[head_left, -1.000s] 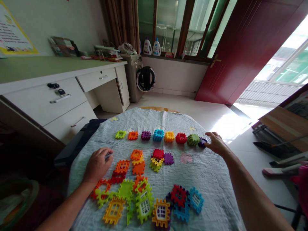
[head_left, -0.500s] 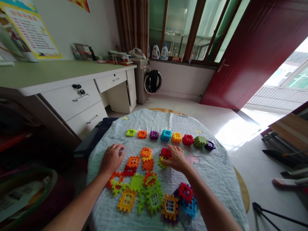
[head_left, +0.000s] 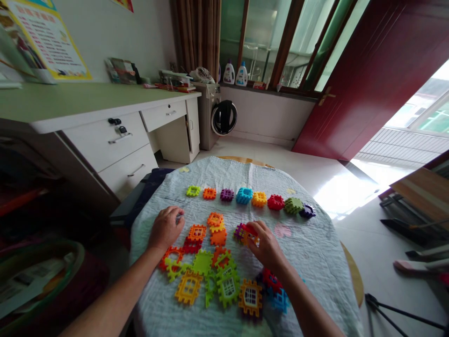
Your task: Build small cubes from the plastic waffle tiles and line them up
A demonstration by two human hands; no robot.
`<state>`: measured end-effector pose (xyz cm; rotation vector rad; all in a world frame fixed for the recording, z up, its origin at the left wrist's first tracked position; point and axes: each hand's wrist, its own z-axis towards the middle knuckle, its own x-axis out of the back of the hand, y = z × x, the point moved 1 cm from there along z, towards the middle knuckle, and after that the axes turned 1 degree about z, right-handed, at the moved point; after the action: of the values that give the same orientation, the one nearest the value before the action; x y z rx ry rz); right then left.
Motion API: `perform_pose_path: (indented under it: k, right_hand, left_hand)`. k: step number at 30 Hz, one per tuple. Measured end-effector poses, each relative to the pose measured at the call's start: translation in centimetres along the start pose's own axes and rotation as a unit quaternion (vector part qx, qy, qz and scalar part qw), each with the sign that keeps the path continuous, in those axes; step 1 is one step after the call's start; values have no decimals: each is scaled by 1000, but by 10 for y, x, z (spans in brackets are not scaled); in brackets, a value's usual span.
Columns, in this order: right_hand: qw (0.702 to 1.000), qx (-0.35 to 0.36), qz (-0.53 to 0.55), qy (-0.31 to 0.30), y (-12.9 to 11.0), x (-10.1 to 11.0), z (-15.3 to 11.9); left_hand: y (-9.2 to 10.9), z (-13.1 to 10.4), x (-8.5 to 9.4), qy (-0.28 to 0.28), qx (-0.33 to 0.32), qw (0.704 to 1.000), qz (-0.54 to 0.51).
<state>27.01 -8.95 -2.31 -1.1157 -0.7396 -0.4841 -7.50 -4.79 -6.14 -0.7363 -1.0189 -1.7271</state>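
Observation:
My right hand (head_left: 264,243) grips notched plastic building tiles, a red one and a yellow-orange one (head_left: 251,237), right of the table's middle. A purple tile (head_left: 239,231) shows just left of its fingertips. My left hand (head_left: 167,227) rests on the cloth at the left, its fingers curled; a small greyish patch shows by the fingertips, but I cannot make out what it is. Between the hands lie orange tiles (head_left: 215,219). Closer to me are light green tiles (head_left: 227,283), a yellow tile (head_left: 188,287), an orange windowed tile (head_left: 250,297) and a blue tile (head_left: 279,300).
Along the far side of the cloth-covered round table (head_left: 206,175) runs a row of small tile stacks, among them a blue stack (head_left: 244,195) and a red stack (head_left: 276,202). A desk (head_left: 105,105) stands left; a washing machine (head_left: 209,117) is behind.
My right hand has moved slightly toward me, and its grip on the tiles has shifted; the yellow-orange one now shows under its fingers. My left hand stays nearly still. The view has shifted slightly.

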Motion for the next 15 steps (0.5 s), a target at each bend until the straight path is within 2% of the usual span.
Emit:
perform_pose_path:
  k: [7,11,13,15]
  right_hand:
    - [999,4,-10,42,23,22,-14]
    - [994,-23,-54,95,36,34,-24]
    - [990,-38,-97,91,43,36,-29]
    - [989,-45,-133,53,51,35,-35]
  left_hand:
    - [0,0,-1,1,2,1000,3]
    - [0,0,-1,3,-3,1000,4]
    - [0,0,-1,5,-6,1000,5]
    - [0,0,-1,6,-9,1000,7]
